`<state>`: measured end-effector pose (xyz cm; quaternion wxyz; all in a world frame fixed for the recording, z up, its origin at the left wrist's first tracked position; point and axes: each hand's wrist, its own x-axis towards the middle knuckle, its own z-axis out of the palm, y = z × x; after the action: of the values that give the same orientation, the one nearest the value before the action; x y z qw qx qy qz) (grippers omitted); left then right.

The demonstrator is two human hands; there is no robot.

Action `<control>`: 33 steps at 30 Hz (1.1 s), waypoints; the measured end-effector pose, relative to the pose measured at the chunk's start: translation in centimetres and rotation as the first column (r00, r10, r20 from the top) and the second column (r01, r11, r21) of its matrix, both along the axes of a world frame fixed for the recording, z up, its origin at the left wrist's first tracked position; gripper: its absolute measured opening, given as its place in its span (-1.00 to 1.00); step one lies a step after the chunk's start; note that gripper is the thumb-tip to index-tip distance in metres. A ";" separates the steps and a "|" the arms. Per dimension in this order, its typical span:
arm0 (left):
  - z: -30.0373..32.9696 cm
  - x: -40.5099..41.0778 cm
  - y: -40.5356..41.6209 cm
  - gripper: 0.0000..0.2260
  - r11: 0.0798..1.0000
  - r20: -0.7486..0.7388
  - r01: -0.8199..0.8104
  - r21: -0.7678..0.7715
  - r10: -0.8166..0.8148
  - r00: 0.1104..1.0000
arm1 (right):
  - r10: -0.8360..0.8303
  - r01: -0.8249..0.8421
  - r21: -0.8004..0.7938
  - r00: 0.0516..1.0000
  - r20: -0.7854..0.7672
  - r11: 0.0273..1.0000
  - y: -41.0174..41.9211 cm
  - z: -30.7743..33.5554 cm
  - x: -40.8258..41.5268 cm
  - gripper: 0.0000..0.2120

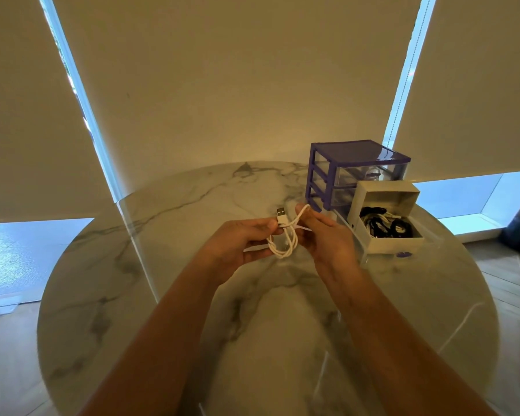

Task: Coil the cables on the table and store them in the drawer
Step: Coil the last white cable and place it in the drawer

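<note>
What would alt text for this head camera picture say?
Two bare hands, left hand and right hand, hold a coiled white USB cable above a round marble table, beside a purple plastic drawer unit.

Both forearms bare, no sleeves, hands ungloved.

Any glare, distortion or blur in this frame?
Head view: bright window strips blow out beside the beige blinds; wide-angle bends the round marble table rim; white USB cable sharp enough, clear purple-framed drawer unit contents hazy.
</note>
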<state>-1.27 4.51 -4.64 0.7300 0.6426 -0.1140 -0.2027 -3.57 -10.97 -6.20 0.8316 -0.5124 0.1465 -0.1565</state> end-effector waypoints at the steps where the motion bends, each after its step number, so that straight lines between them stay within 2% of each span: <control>1: -0.1 0.0 -0.1 -0.80 1.000 0.006 -0.007 -0.003 0.007 1.000 | 0.010 -0.010 0.036 1.000 0.005 0.999 0.0 0.0 0.0 -0.81; 4: -0.1 -0.1 -0.4 -0.79 0.999 0.022 -0.044 -0.030 0.045 0.999 | 0.056 -0.056 0.094 0.998 0.011 0.994 0.0 -0.1 -0.1 -0.82; 9: -0.1 -0.1 -0.4 -0.81 0.990 0.058 -0.107 -0.091 0.113 0.992 | 0.229 -0.234 -0.005 0.957 -0.178 0.972 0.4 0.0 0.0 -0.81; 15: -0.3 0.3 -0.1 -0.80 0.975 0.058 -0.182 -0.123 0.190 0.980 | 0.400 -0.411 -0.046 0.904 -0.147 0.911 0.5 0.6 -0.6 -0.73; 21: -0.3 0.4 -0.1 -0.78 0.968 0.054 -0.213 -0.132 0.221 0.974 | 0.372 -0.387 -0.049 0.909 -0.188 0.921 0.9 0.4 -0.6 -0.65; 26: -0.2 0.4 -0.1 -0.83 0.959 0.067 -0.237 -0.152 0.250 0.966 | 0.430 -0.438 -0.049 0.895 -0.117 0.898 0.8 0.7 -0.8 -0.62; 28: -0.2 0.4 0.1 -0.84 0.954 0.063 -0.248 -0.167 0.261 0.963 | 0.471 -0.478 -0.103 0.878 -0.084 0.872 1.0 0.8 -1.0 -0.67; 31: -0.4 0.6 0.1 -0.81 0.952 0.054 -0.261 -0.159 0.272 0.961 | 0.443 -0.446 -0.191 0.894 -0.060 0.874 1.4 0.4 -0.9 -0.67; 33: -0.6 0.6 0.0 -0.81 0.952 0.056 -0.267 -0.152 0.278 0.959 | 0.419 -0.420 -0.176 0.907 -0.044 0.890 1.5 0.4 -0.8 -0.65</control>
<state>-0.66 4.49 -5.22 0.7903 0.6055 -0.0663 -0.0667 -4.34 -9.45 -5.81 0.7952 -0.6058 0.0197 0.0153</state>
